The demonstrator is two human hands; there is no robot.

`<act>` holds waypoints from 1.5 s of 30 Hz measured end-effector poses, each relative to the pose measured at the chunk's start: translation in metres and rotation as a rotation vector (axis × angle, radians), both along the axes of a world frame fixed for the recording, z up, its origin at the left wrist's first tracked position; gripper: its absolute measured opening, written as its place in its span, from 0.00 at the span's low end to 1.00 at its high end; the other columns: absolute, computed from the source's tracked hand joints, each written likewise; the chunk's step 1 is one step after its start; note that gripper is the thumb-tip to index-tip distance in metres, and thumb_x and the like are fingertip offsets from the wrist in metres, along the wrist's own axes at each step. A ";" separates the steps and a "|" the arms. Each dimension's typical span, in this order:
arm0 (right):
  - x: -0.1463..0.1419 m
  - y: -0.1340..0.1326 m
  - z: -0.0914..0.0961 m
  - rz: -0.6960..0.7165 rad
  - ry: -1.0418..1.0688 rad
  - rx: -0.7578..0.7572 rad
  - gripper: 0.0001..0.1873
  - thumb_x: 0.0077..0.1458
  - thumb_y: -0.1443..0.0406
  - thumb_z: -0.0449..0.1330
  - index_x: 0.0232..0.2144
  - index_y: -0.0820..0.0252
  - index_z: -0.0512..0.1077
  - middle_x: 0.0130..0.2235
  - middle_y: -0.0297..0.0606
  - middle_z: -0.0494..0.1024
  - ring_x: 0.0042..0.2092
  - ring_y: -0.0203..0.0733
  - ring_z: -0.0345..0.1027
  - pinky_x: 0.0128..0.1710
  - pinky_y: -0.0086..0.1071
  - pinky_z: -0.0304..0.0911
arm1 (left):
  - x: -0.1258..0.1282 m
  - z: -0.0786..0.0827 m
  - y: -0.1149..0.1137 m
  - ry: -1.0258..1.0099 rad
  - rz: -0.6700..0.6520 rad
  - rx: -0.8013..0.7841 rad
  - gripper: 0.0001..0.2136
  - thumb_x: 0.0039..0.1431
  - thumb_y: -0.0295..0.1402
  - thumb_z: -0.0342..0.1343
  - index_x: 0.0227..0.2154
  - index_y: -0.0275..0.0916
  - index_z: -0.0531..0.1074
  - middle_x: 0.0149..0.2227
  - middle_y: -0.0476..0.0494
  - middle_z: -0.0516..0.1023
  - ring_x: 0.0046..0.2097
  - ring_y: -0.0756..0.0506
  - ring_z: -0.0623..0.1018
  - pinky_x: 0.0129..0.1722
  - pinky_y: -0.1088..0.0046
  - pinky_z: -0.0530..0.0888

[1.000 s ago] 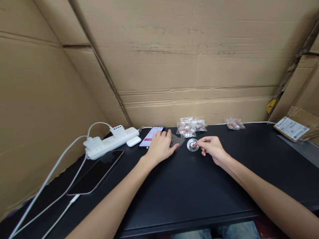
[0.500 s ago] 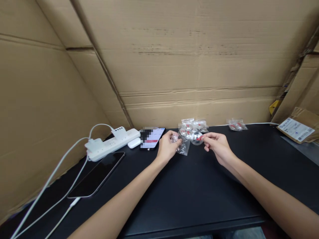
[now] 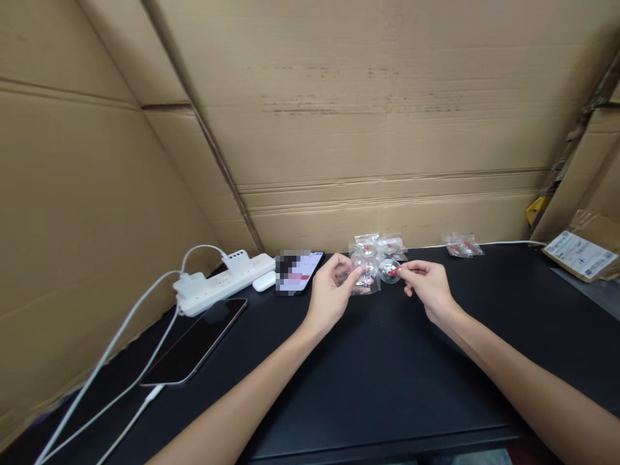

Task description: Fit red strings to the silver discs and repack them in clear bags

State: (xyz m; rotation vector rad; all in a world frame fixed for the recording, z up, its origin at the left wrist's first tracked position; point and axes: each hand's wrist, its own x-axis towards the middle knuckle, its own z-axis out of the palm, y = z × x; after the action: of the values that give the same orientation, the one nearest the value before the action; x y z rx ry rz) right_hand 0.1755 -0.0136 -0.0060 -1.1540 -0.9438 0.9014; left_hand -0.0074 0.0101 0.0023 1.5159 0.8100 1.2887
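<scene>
My left hand [image 3: 332,294] pinches a small clear plastic bag [image 3: 371,286] between thumb and fingers, just above the black table. What the bag holds, if anything, I cannot make out. My right hand [image 3: 429,287] is closed on the red tab of a clear, shiny round disc [image 3: 387,271], which looks like a suction cup. The disc is close to the right edge of the bag. Behind both hands lies a cluster of bagged discs with red parts [image 3: 380,245], partly hidden by my left fingers.
Farther right lie several bagged red-tabbed pieces [image 3: 464,245]. On the left are a phone with a lit screen [image 3: 295,274], a white case [image 3: 264,281], a power strip [image 3: 208,297] with cables and a dark tablet [image 3: 198,342]. Cardboard walls [image 3: 387,142] surround the black table [image 3: 387,381]; a labelled package [image 3: 581,252] sits right.
My left hand has brought the bag rightward, nearer the disc. The disc in my right hand has tilted and shifted slightly. The view has moved a little.
</scene>
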 end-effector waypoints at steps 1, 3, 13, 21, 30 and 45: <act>0.001 0.000 0.000 -0.003 0.017 0.000 0.09 0.37 0.64 0.67 0.23 0.65 0.74 0.24 0.36 0.74 0.17 0.28 0.57 0.15 0.26 0.51 | -0.002 0.000 0.001 -0.013 -0.017 -0.008 0.14 0.53 0.39 0.60 0.30 0.41 0.60 0.34 0.46 0.77 0.33 0.44 0.81 0.32 0.63 0.81; 0.001 0.000 0.001 -0.010 0.041 -0.002 0.10 0.37 0.64 0.67 0.23 0.65 0.74 0.24 0.36 0.74 0.17 0.28 0.57 0.15 0.26 0.51 | -0.004 0.001 0.003 -0.022 -0.030 -0.006 0.14 0.53 0.40 0.61 0.31 0.41 0.60 0.34 0.45 0.78 0.33 0.43 0.81 0.32 0.62 0.81; -0.005 -0.010 0.017 0.022 0.071 0.192 0.09 0.40 0.63 0.67 0.26 0.63 0.75 0.26 0.36 0.74 0.20 0.30 0.59 0.19 0.28 0.55 | 0.000 -0.007 -0.005 0.133 0.162 0.068 0.12 0.55 0.41 0.59 0.30 0.41 0.62 0.28 0.49 0.76 0.30 0.44 0.81 0.28 0.67 0.80; -0.011 -0.005 0.001 0.012 0.013 0.001 0.09 0.38 0.63 0.67 0.22 0.65 0.74 0.22 0.35 0.72 0.18 0.29 0.57 0.16 0.26 0.50 | 0.001 0.003 -0.009 0.042 0.051 0.026 0.13 0.54 0.40 0.60 0.32 0.42 0.61 0.37 0.45 0.79 0.32 0.43 0.82 0.33 0.62 0.81; 0.004 0.000 0.003 0.032 0.133 -0.003 0.11 0.36 0.64 0.68 0.24 0.66 0.75 0.24 0.35 0.72 0.19 0.28 0.56 0.17 0.27 0.51 | -0.006 0.004 0.000 -0.030 -0.110 -0.087 0.15 0.54 0.41 0.61 0.33 0.41 0.60 0.40 0.42 0.79 0.31 0.43 0.82 0.32 0.63 0.81; 0.004 -0.003 0.004 0.263 -0.012 -0.082 0.09 0.38 0.63 0.69 0.23 0.65 0.77 0.21 0.34 0.71 0.21 0.28 0.53 0.20 0.27 0.47 | -0.004 -0.003 -0.003 -0.137 -0.365 -0.356 0.19 0.52 0.35 0.65 0.46 0.34 0.73 0.46 0.35 0.78 0.46 0.40 0.79 0.50 0.59 0.74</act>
State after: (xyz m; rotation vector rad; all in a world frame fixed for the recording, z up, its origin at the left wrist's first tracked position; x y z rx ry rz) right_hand 0.1792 -0.0165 -0.0017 -1.1222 -1.0936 1.1543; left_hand -0.0119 0.0074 -0.0009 1.2071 0.6021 0.9110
